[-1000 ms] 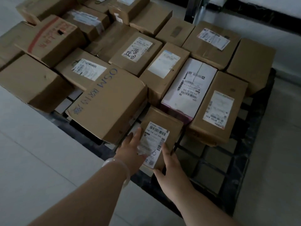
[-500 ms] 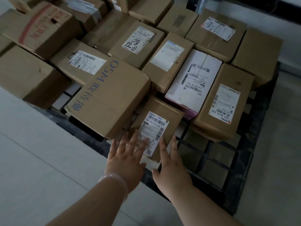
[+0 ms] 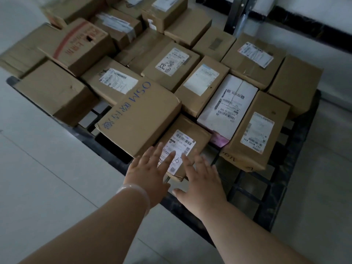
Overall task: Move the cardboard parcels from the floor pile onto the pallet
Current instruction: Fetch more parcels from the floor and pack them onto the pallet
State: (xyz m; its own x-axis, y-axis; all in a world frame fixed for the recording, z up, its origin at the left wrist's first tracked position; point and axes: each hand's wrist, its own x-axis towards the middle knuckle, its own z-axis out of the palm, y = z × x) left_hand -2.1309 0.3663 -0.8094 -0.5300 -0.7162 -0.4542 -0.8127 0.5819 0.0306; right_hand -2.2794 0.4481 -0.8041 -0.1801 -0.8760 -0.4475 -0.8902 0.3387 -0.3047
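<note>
Bare L forearm point(image 3: 85, 227), bare R forearm point(image 3: 240, 227), pale translucent bangle point(image 3: 135, 193) round L wrist

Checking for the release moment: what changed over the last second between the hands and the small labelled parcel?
Both let go: the left hand and right hand, earlier gripping the near end of the small parcel, are now open, fingers spread. The parcel stayed on the pallet beside the OSM box.

A small labelled cardboard parcel point(image 3: 187, 141) lies flat on the black pallet point(image 3: 276, 197), beside other parcels.
</note>
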